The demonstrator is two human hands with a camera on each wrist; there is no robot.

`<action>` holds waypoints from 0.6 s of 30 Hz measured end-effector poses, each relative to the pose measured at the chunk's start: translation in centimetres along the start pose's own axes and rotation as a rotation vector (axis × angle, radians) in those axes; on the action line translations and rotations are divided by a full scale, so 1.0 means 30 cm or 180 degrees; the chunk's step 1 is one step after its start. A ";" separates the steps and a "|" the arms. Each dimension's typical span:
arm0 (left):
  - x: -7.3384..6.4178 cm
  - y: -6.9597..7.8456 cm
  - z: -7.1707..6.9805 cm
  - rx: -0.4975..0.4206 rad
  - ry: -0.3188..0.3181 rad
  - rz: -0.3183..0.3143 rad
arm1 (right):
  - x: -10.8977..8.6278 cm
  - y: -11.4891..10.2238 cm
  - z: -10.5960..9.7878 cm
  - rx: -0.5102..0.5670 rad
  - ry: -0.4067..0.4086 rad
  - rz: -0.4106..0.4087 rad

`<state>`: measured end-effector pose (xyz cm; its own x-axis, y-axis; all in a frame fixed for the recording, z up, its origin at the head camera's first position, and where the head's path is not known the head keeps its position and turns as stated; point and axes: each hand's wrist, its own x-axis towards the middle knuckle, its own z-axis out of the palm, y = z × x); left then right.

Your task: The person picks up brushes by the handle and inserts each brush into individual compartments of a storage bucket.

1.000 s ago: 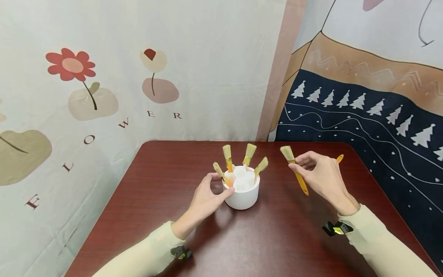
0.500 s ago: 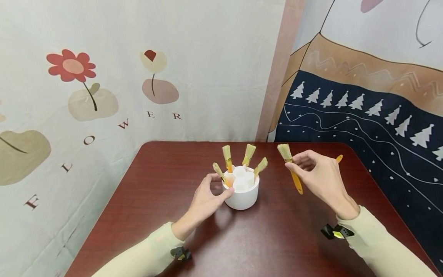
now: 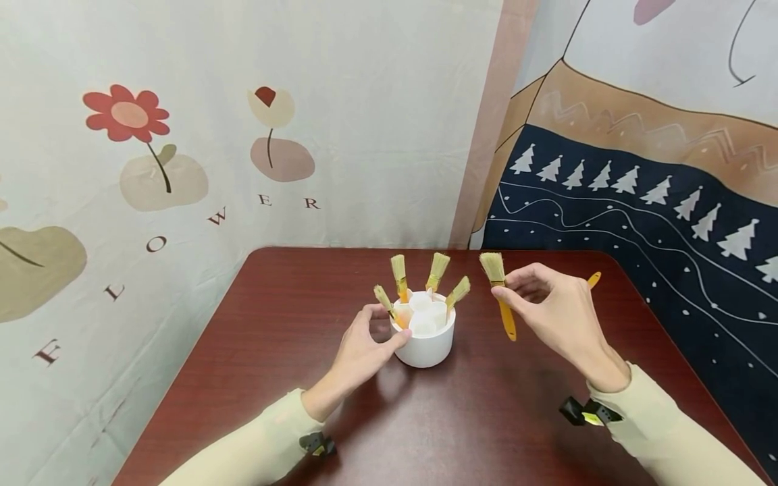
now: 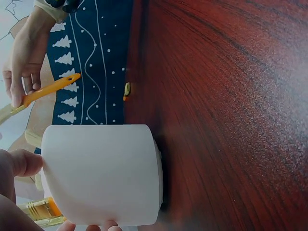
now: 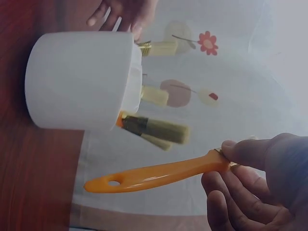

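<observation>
A white round holder [image 3: 425,351] stands on the table with several paintbrushes in it, bristles up; one of them is the flat brush [image 3: 437,271] at the back. My left hand [image 3: 357,358] grips its left side, thumb at the front of the rim and fingers around the wall. To the right, my right hand [image 3: 562,316] holds another paintbrush [image 5: 159,175] in the air, pinched at the metal band between thumb and fingers. Its bristles [image 3: 493,268] point up and the orange handle hangs downward, slightly tilted. White dividers [image 3: 428,317] show inside the holder.
The orange handle end of one more brush [image 3: 595,279] lies on the dark red table [image 3: 292,304] behind my right hand, mostly hidden by it. A flower-print curtain [image 3: 377,121] hangs behind the table, and a dark blue tree-print cloth [image 3: 565,209] hangs at the right.
My right hand has brought the paintbrush a little left, toward the holder, and the brush has turned more upright. The left hand and the holder have stayed in place.
</observation>
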<state>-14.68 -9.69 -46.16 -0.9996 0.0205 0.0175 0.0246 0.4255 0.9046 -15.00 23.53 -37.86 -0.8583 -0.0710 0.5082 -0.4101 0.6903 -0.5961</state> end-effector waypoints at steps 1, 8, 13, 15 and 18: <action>0.000 0.001 -0.001 -0.0002 -0.0002 -0.0002 | 0.000 -0.005 0.000 0.0009 0.0004 -0.0010; 0.004 -0.001 -0.001 -0.0010 -0.0017 -0.0003 | 0.001 -0.034 0.011 0.0048 0.0001 -0.0110; 0.006 -0.001 -0.002 -0.0004 -0.0025 -0.0001 | 0.007 -0.051 0.018 0.0093 -0.0030 -0.0099; 0.006 0.001 -0.002 0.0003 -0.0028 0.0001 | 0.009 -0.057 0.019 0.0105 -0.0042 -0.0103; 0.007 0.004 -0.003 0.0010 -0.0028 -0.0004 | 0.013 -0.065 0.022 0.0129 -0.0055 -0.0126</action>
<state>-14.88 -9.72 -46.02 -0.9995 0.0280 0.0127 0.0234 0.4282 0.9034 -14.73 21.69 -36.91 -0.8461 -0.1104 0.5215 -0.4558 0.6571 -0.6004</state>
